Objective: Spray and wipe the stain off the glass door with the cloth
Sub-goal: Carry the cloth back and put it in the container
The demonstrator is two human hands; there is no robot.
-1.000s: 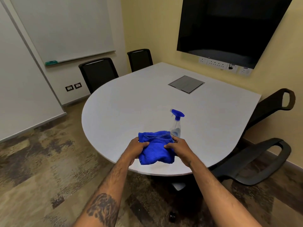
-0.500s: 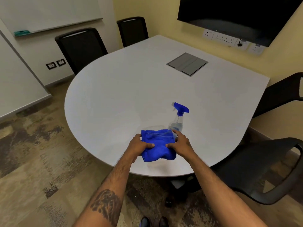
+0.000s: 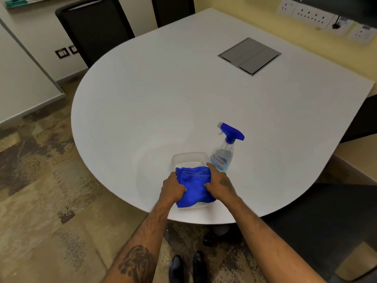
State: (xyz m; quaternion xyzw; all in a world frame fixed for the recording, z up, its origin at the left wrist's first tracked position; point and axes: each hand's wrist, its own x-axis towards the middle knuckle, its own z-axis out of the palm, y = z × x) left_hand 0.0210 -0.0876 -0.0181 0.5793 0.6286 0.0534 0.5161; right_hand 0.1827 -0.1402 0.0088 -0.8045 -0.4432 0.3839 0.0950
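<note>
cloth (image 3: 194, 185): bright blue, bunched up, sitting in a clear shallow tray (image 3: 188, 158) near the front edge of the white table (image 3: 163, 99)
left hand (image 3: 172, 188): fingers curled into the cloth's left side, gripping it
right hand (image 3: 219, 184): clamped on the cloth's right side, knuckles up, fingertips dug into the fabric
spray bottle (image 3: 223, 154): clear with a blue trigger head, standing upright on the table just beside the tray's right corner, right by the right hand's fingertips, can't tell if they touch
other stuff: grey hatch panel (image 3: 250, 56) set into the tabletop further back, black chair (image 3: 95, 27) behind the table, black shoes (image 3: 186, 268) on the carpet below
</note>
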